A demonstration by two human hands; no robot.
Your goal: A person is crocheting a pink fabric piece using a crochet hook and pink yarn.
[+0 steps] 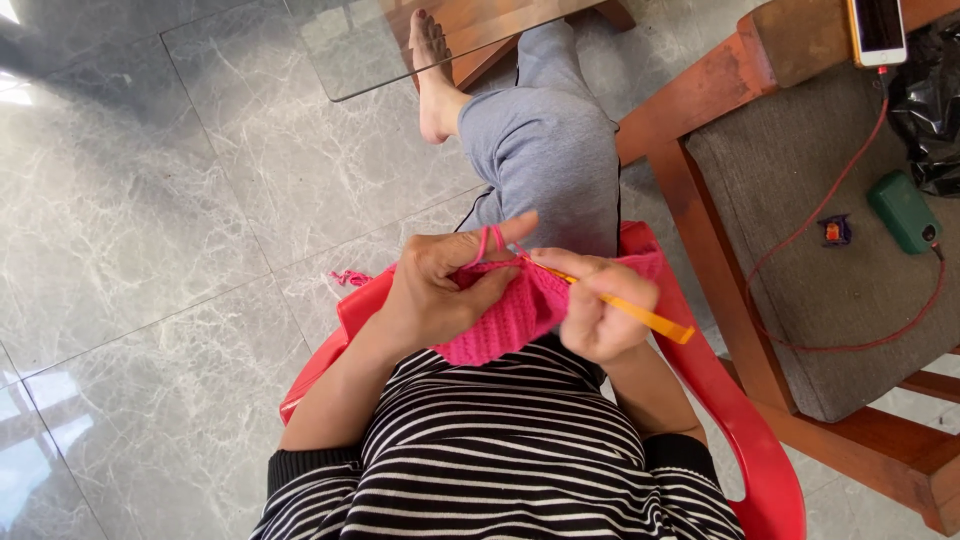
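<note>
My left hand grips a pink crocheted piece in front of my striped top, with pink yarn looped over the raised index finger. My right hand is closed around an orange crochet hook, whose tip points into the top edge of the pink piece between both hands. A loose pink yarn tail hangs to the left. I sit on a red plastic chair, grey trouser leg stretched forward.
A wooden seat with grey cushion stands to the right, carrying a phone, a red cable, a green power bank and a black bag. A glass-topped table is ahead on the marble floor.
</note>
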